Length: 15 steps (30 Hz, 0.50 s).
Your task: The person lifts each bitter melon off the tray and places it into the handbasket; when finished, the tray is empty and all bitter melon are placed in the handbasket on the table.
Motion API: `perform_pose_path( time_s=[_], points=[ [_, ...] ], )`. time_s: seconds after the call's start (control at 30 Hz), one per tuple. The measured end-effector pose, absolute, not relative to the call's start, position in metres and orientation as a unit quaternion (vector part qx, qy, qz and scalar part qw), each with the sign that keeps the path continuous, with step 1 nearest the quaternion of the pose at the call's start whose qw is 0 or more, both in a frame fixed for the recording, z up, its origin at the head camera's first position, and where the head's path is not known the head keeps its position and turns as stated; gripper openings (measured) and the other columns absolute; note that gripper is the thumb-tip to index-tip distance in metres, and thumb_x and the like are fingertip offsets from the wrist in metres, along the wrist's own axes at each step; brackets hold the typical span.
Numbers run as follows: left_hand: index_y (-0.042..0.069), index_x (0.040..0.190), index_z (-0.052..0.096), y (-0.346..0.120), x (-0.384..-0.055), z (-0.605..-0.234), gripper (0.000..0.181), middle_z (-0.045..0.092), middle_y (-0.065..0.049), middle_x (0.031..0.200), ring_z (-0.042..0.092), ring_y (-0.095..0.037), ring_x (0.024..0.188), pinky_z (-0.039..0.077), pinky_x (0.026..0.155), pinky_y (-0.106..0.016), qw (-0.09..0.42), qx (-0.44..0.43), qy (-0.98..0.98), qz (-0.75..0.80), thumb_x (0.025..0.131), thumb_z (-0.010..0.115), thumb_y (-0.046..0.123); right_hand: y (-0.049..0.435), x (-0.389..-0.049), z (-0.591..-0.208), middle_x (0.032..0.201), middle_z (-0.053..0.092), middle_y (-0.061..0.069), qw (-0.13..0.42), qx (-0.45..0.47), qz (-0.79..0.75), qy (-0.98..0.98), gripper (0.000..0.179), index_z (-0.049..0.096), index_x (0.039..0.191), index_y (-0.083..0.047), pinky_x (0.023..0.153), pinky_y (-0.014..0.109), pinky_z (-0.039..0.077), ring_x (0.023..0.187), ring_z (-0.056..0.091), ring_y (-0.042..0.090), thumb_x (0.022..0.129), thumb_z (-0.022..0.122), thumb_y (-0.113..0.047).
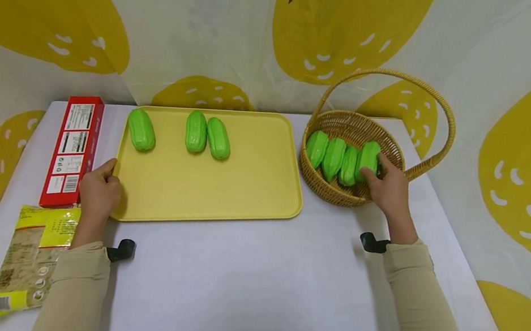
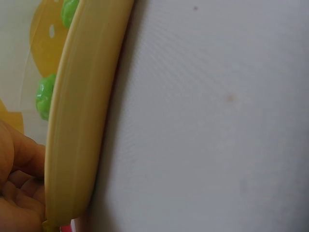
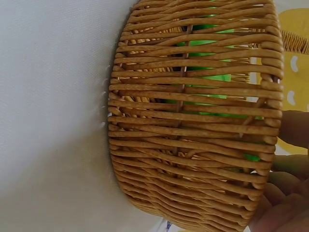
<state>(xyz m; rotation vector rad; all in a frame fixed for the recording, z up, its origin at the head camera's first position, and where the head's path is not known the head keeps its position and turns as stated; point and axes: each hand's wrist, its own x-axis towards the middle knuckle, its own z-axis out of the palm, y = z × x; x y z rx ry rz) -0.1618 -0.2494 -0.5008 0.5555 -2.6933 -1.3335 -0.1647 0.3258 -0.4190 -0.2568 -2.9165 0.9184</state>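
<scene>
My right hand [image 1: 390,191] reaches over the front right rim of a wicker basket [image 1: 330,193] and pinches the rightmost ridged green gourd [image 1: 368,157] between thumb and fingers. Several like it lie in a row inside, among them one green gourd [image 1: 316,148] by the left wall. In the right wrist view, the basket's woven side [image 3: 193,130] hides most of the gourds. My left hand [image 1: 101,189] grips the left edge of a yellow tray [image 1: 210,191], its fingers [image 2: 26,154] curled at the rim. On the tray lie a lone green gourd [image 1: 141,130] and a side-by-side pair [image 1: 196,132].
A red box [image 1: 73,151] lies left of the tray, with a yellow printed packet [image 1: 32,259] in front of it, partly under the left forearm. The basket's tall arched handle [image 1: 397,74] rises above it. A patterned cloth wall [image 1: 205,19] stands behind the white table [image 1: 246,294].
</scene>
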Motion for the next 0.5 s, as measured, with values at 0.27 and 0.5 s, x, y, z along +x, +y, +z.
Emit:
perform_pose_path(
  time_s=[0.27, 0.5],
  points=[
    [0.009, 0.15, 0.047, -0.248, -0.161, -0.498, 0.054, 0.048, -0.019, 0.153, 0.044, -0.035, 0.145, 0.038, 0.119, -0.051, 0.034, 0.189, -0.879, -0.436, 0.098, 0.038, 0.001, 0.325, -0.164, -0.416, 0.154, 0.042, 0.033, 0.034, -0.09, 0.298, -0.95, 0.064, 0.033, 0.158, 0.0, 0.112, 0.063, 0.039, 0.138, 0.045, 0.05, 0.105, 0.056, -0.029],
    [0.01, 0.151, 0.045, -0.247, -0.16, -0.496, 0.054, 0.047, -0.017, 0.155, 0.043, -0.034, 0.147, 0.037, 0.12, -0.05, 0.023, 0.193, -0.878, -0.437, 0.098, 0.038, 0.002, 0.314, -0.162, -0.408, 0.159, 0.038, 0.027, 0.068, -0.075, 0.311, -0.945, 0.064, 0.035, 0.157, -0.003, 0.103, 0.063, 0.046, 0.128, 0.053, 0.051, 0.105, 0.055, -0.033]
  ],
)
